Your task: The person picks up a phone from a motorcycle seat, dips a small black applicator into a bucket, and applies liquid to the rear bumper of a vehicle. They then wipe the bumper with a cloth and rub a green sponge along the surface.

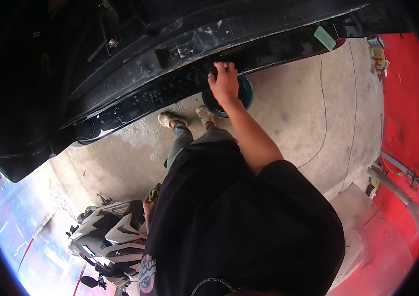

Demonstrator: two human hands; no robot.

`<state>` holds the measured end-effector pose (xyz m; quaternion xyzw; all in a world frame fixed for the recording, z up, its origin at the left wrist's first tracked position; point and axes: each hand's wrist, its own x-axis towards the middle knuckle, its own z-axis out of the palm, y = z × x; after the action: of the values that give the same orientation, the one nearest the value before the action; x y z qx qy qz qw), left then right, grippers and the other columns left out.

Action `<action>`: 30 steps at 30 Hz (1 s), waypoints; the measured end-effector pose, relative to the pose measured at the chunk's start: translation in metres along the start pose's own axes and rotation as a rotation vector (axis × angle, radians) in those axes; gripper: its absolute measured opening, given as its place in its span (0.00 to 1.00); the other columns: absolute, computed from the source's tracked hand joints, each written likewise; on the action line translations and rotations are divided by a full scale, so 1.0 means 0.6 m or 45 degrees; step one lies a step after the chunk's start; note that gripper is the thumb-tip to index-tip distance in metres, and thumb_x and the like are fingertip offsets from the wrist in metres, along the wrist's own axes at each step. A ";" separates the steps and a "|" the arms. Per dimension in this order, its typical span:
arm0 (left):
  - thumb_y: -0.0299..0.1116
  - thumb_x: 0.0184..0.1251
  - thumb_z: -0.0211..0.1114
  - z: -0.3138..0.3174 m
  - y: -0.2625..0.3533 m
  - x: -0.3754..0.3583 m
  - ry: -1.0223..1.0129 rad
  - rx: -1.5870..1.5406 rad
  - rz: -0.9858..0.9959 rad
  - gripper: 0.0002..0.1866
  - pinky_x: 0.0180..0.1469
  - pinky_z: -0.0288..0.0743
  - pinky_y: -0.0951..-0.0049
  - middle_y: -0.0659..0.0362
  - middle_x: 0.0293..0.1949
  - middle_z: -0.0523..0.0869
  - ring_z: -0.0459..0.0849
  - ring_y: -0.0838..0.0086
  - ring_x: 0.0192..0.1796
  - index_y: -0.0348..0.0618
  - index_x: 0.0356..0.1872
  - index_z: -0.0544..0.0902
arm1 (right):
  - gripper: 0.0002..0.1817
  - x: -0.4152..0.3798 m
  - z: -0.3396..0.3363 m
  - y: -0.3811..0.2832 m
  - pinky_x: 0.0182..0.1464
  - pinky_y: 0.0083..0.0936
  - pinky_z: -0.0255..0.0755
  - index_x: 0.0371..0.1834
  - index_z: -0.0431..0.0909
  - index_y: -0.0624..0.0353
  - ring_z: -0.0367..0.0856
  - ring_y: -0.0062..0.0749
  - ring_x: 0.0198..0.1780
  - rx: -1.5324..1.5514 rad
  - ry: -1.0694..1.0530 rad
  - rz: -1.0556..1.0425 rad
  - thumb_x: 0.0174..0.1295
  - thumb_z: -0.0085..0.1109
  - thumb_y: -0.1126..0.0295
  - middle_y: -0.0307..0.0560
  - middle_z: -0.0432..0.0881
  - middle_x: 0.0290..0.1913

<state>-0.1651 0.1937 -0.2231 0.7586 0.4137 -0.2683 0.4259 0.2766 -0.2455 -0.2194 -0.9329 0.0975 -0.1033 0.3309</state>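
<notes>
Closest to me is the person's big black shirt point(249, 222), with a chain point(214, 282) near the neck. Past it is the long black bumper point(160, 92) of a car. The bumper is long and thin. It slants, with its left end closer to the person and its right end farther off. Pale spots dot its left half.

The right hand point(225, 85) is at the middle of the bumper, by its near edge. Its fingers are bent, but I can't tell if they grip something. The left hand point(149, 212) is down by the shirt, holding a crumpled green cloth point(155, 190). A green pad point(324, 38) lies slanted near the bumper's right end.

The shirt has some letters, too blurry to read. Under the bumper's near edge sits a round tub point(247, 93). From there, pale floor point(283, 113) runs to the red wall point(406, 89), with thin cords lying on it.
</notes>
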 end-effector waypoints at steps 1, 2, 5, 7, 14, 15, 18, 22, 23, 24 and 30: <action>0.36 0.62 0.74 -0.002 -0.003 -0.001 -0.001 0.005 0.002 0.24 0.53 0.81 0.68 0.51 0.46 0.93 0.90 0.72 0.48 0.36 0.58 0.86 | 0.22 0.013 -0.013 0.011 0.55 0.51 0.79 0.56 0.77 0.51 0.77 0.60 0.56 -0.027 0.036 0.011 0.58 0.71 0.67 0.56 0.74 0.58; 0.36 0.62 0.74 -0.001 -0.006 -0.002 -0.002 0.006 0.003 0.24 0.53 0.81 0.68 0.51 0.46 0.93 0.90 0.72 0.47 0.36 0.58 0.86 | 0.22 0.026 -0.023 0.028 0.55 0.50 0.79 0.56 0.77 0.51 0.77 0.59 0.56 -0.055 0.071 0.020 0.58 0.71 0.67 0.56 0.74 0.58; 0.36 0.62 0.74 0.003 -0.017 -0.013 -0.006 0.009 -0.001 0.24 0.53 0.81 0.68 0.51 0.46 0.93 0.90 0.72 0.47 0.36 0.58 0.86 | 0.23 0.061 -0.042 0.059 0.57 0.50 0.77 0.57 0.77 0.53 0.78 0.61 0.55 -0.093 0.186 0.108 0.58 0.71 0.67 0.58 0.75 0.57; 0.37 0.62 0.74 0.003 -0.017 -0.011 -0.011 0.015 0.008 0.24 0.53 0.81 0.68 0.51 0.46 0.93 0.90 0.72 0.47 0.36 0.58 0.86 | 0.23 0.054 -0.042 0.048 0.56 0.50 0.78 0.57 0.77 0.52 0.77 0.61 0.55 -0.083 0.151 0.147 0.58 0.71 0.66 0.58 0.74 0.57; 0.37 0.62 0.74 -0.002 -0.009 0.003 -0.014 0.038 0.050 0.24 0.52 0.81 0.68 0.51 0.45 0.93 0.90 0.72 0.47 0.36 0.57 0.86 | 0.23 0.014 -0.027 0.026 0.54 0.49 0.80 0.56 0.77 0.51 0.77 0.59 0.57 -0.009 0.042 0.005 0.57 0.73 0.66 0.55 0.73 0.58; 0.37 0.62 0.74 -0.003 -0.003 -0.004 -0.012 0.041 0.048 0.24 0.52 0.81 0.68 0.51 0.45 0.93 0.90 0.72 0.47 0.36 0.57 0.86 | 0.24 0.030 -0.029 0.033 0.54 0.49 0.80 0.56 0.76 0.51 0.77 0.60 0.57 -0.026 0.161 -0.023 0.57 0.73 0.67 0.55 0.73 0.58; 0.37 0.62 0.74 -0.003 0.066 -0.049 0.015 0.033 -0.008 0.23 0.52 0.81 0.68 0.51 0.45 0.93 0.90 0.71 0.47 0.36 0.57 0.86 | 0.22 0.040 -0.028 0.028 0.54 0.50 0.80 0.56 0.76 0.50 0.77 0.60 0.57 -0.003 0.196 0.132 0.58 0.72 0.67 0.56 0.72 0.59; 0.39 0.63 0.73 -0.004 0.076 -0.050 0.048 0.168 -0.137 0.24 0.52 0.81 0.66 0.51 0.46 0.93 0.90 0.70 0.47 0.36 0.57 0.87 | 0.24 -0.017 0.008 -0.006 0.54 0.51 0.80 0.57 0.75 0.49 0.76 0.59 0.59 0.114 -0.020 0.081 0.58 0.72 0.66 0.54 0.71 0.59; 0.40 0.62 0.74 -0.004 0.066 -0.045 0.053 0.184 -0.135 0.24 0.53 0.81 0.66 0.50 0.46 0.93 0.91 0.69 0.47 0.37 0.57 0.87 | 0.24 -0.020 0.008 -0.009 0.53 0.51 0.80 0.57 0.75 0.50 0.77 0.59 0.58 0.151 -0.055 0.089 0.57 0.72 0.66 0.54 0.71 0.58; 0.40 0.62 0.74 -0.005 0.056 -0.041 0.058 0.203 -0.134 0.25 0.53 0.81 0.66 0.50 0.46 0.93 0.91 0.68 0.48 0.38 0.58 0.87 | 0.24 -0.022 0.009 -0.010 0.53 0.51 0.80 0.57 0.75 0.50 0.77 0.59 0.58 0.188 -0.090 0.100 0.57 0.73 0.66 0.54 0.71 0.58; 0.42 0.62 0.74 -0.018 -0.025 -0.015 0.052 0.132 -0.008 0.26 0.53 0.81 0.65 0.47 0.47 0.93 0.91 0.66 0.49 0.40 0.59 0.86 | 0.23 0.014 0.002 -0.002 0.52 0.50 0.80 0.55 0.76 0.51 0.77 0.57 0.58 0.114 0.126 0.158 0.57 0.73 0.66 0.53 0.72 0.57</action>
<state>-0.1817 0.2039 -0.2175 0.7837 0.4103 -0.2752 0.3765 0.2854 -0.2460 -0.2184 -0.9031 0.1668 -0.1327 0.3727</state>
